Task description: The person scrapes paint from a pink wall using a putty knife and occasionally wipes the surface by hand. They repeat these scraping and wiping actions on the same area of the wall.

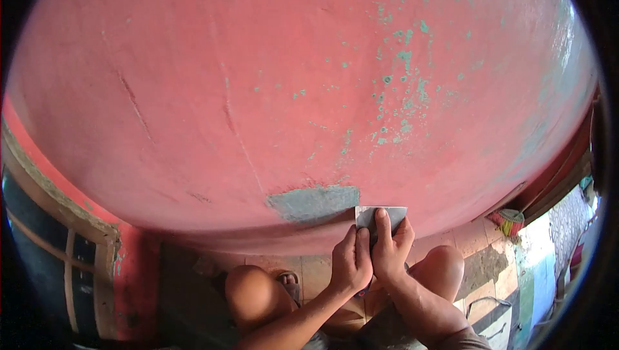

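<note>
A scraper with a flat, grey rectangular blade [365,217] is held up against the lower part of a pink painted wall [290,118]. My right hand [391,248] grips it with the thumb lying along the blade. Closed beside it, my left hand [351,261] also holds the scraper, its thumb pressed near the blade's lower edge. The handle is hidden by my fingers. Just left of the blade is a bare grey patch [314,203] where no pink paint shows.
Green flecks [405,60] show through the pink paint higher up. A dark window with a frame [71,253] is at the left. A broom head with coloured bristles [509,221] rests at the right. My bent knees flank my hands above a tiled floor [474,237].
</note>
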`<action>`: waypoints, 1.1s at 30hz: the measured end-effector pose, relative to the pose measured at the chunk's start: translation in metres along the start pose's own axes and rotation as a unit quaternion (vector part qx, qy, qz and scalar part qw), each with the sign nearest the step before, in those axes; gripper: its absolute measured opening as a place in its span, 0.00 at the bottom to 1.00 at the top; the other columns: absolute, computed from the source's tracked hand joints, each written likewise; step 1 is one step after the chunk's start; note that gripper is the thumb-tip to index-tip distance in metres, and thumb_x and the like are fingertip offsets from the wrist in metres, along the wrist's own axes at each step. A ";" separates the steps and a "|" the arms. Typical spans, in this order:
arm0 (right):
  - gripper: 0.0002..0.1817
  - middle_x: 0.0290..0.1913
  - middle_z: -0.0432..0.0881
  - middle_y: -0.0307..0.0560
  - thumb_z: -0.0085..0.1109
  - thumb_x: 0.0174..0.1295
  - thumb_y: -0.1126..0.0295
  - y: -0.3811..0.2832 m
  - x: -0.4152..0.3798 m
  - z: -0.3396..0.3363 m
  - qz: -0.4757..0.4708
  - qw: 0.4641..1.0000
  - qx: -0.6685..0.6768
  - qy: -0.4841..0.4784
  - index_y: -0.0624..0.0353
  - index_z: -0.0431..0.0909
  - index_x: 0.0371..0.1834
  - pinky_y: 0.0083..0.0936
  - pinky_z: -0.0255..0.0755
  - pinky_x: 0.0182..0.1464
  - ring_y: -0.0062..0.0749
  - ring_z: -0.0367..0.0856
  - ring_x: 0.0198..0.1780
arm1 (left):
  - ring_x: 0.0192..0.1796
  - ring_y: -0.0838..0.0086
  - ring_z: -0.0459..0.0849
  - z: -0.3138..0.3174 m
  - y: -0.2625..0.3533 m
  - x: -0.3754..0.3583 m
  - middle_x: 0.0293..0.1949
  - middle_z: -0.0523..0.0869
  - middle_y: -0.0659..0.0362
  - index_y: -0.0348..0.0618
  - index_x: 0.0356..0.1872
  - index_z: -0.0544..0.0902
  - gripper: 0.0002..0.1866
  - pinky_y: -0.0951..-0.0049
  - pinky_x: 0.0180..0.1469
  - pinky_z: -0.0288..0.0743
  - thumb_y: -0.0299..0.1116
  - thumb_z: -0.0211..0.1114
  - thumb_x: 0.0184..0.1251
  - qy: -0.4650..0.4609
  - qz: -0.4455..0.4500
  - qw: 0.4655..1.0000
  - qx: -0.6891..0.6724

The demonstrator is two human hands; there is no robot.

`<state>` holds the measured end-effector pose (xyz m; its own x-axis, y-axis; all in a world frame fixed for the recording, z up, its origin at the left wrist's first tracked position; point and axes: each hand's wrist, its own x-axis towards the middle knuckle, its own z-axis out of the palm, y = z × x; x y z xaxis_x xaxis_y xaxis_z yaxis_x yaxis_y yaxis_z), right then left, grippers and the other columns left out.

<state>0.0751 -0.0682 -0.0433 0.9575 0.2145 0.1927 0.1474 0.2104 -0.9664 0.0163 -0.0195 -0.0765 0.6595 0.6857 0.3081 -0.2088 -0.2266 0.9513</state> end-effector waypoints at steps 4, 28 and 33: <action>0.11 0.31 0.82 0.35 0.62 0.71 0.67 -0.019 0.009 0.006 0.008 0.999 0.032 -0.010 0.65 0.78 0.37 0.19 0.70 0.35 0.15 0.73 0.33 | 0.27 0.48 0.83 -0.005 0.027 0.017 0.24 0.79 0.41 0.35 0.39 0.77 0.11 0.60 0.26 0.70 0.33 0.53 0.78 -0.003 0.039 0.999 0.013; 0.11 0.36 0.87 0.40 0.65 0.69 0.68 0.021 -0.017 -0.008 0.094 0.995 0.008 -0.020 0.67 0.82 0.40 0.20 0.76 0.41 0.17 0.80 0.37 | 0.40 0.60 0.83 -0.003 -0.008 -0.009 0.36 0.84 0.46 0.32 0.43 0.78 0.17 0.64 0.43 0.75 0.37 0.46 0.82 0.017 -0.103 0.994 -0.027; 0.11 0.35 0.87 0.39 0.65 0.69 0.68 0.024 -0.017 -0.010 0.114 0.993 0.025 0.005 0.67 0.82 0.39 0.20 0.75 0.40 0.16 0.79 0.36 | 0.39 0.62 0.83 0.001 -0.012 -0.007 0.36 0.84 0.45 0.32 0.44 0.78 0.18 0.64 0.42 0.75 0.37 0.46 0.82 0.002 -0.101 0.995 -0.024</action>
<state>0.0646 -0.0768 -0.0712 0.9671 0.2524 -0.0323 -0.0858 0.2039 -0.9752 0.0152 -0.0224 -0.0904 0.6882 0.7172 0.1098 -0.1056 -0.0507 0.9931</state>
